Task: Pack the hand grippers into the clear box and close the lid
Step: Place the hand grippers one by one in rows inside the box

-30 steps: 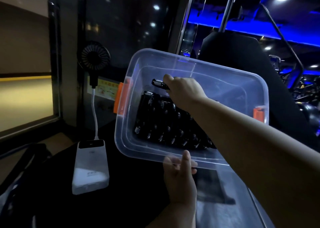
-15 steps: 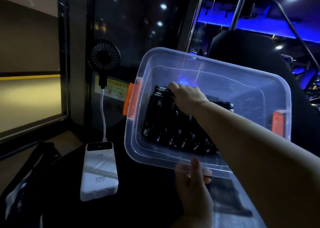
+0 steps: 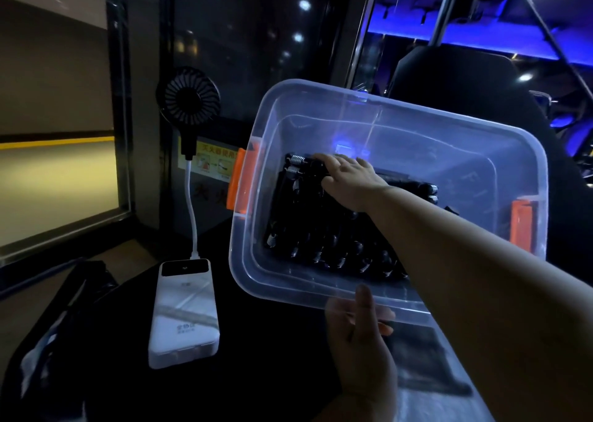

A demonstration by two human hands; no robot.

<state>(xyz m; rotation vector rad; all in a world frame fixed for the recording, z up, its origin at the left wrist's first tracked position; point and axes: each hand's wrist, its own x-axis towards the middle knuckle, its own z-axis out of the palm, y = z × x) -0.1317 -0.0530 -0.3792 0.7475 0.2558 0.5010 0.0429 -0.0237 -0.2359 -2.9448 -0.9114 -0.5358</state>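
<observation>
A clear box (image 3: 288, 280) with orange latches (image 3: 242, 181) is tilted up toward me above a dark table. My left hand (image 3: 362, 351) grips its near rim, thumb up against the wall, fingers curled under the edge. Several black hand grippers (image 3: 321, 238) with metal springs lie in rows on the box floor. My right hand (image 3: 348, 177) reaches inside and rests with fairly straight fingers on the topmost gripper (image 3: 300, 161) at the far left of the stack. A clear flat plastic piece (image 3: 449, 399), possibly the lid, lies under the box at the lower right.
A white power bank (image 3: 184, 312) lies on the table to the left of the box, cabled to a small black fan (image 3: 188, 97) standing behind it. A dark bag (image 3: 64, 325) lies at the far left. Glass panels and gym equipment rise behind.
My right hand carried one gripper down onto the far left of the stack and its fingers have flattened over it. The box has shifted slightly right in view.
</observation>
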